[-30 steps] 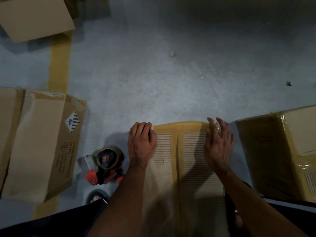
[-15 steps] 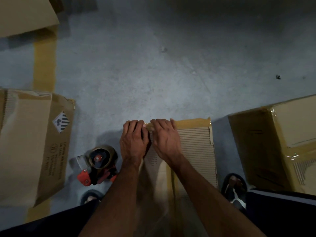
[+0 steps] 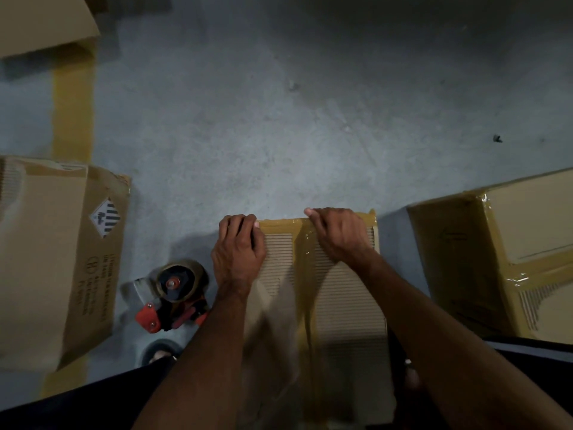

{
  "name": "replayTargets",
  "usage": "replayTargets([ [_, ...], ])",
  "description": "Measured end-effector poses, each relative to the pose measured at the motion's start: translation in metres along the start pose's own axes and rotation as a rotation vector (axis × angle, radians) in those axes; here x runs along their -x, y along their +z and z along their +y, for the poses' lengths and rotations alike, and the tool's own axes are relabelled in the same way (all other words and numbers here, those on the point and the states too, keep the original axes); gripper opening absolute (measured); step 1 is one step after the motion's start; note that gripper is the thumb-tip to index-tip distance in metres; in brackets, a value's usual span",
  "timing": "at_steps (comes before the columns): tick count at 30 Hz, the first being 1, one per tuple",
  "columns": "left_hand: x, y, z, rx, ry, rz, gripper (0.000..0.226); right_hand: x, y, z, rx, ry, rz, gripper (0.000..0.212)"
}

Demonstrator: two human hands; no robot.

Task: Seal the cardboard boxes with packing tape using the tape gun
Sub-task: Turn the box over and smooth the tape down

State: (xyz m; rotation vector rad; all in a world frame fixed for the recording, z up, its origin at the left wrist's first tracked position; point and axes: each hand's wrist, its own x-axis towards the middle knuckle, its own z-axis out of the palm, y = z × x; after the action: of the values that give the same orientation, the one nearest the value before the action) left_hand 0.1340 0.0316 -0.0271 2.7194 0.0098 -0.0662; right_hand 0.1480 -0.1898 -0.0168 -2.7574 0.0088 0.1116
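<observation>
A cardboard box (image 3: 347, 293) stands on the floor right in front of me, with brown tape down its middle seam and along its far edge. My left hand (image 3: 238, 252) rests palm down on the far left corner of the box top, fingers curled over the edge. My right hand (image 3: 339, 234) presses flat on the taped far edge, right of the centre seam. Neither hand holds anything. The tape gun (image 3: 172, 293), red and black with a brown tape roll, lies on the floor just left of the box, beside my left wrist.
A taped cardboard box (image 3: 508, 259) sits close on the right. Another box (image 3: 59, 259) with a diamond label lies on the left. A flat cardboard piece (image 3: 40, 20) is at the top left. A yellow floor line (image 3: 73, 113) runs along the left. My feet show below.
My right hand slid from beside the left hand rightward along the far taped edge, past the centre seam. The left hand stayed on its corner. The tape gun has not moved.
</observation>
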Motion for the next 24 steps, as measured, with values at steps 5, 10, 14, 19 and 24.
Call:
replayTargets([
  [5,0.001,0.0,0.001,0.017,0.008,0.037,0.02,0.004,-0.01,0.039,0.237,0.009,-0.028,0.04],
  [10,0.001,0.0,0.002,0.013,0.012,0.046,0.019,0.001,-0.026,0.065,0.011,0.159,-0.155,0.043],
  [14,0.001,0.001,0.001,0.02,0.01,0.04,0.018,0.004,-0.015,0.074,-0.323,0.09,-0.034,0.036],
  [19,-0.001,-0.001,0.0,0.115,-0.042,0.021,0.014,-0.002,-0.02,0.065,-0.555,0.305,-0.152,0.048],
  [24,-0.003,0.0,-0.004,0.284,-0.128,-0.013,0.022,-0.002,-0.012,0.071,-0.72,0.413,-0.11,0.048],
])
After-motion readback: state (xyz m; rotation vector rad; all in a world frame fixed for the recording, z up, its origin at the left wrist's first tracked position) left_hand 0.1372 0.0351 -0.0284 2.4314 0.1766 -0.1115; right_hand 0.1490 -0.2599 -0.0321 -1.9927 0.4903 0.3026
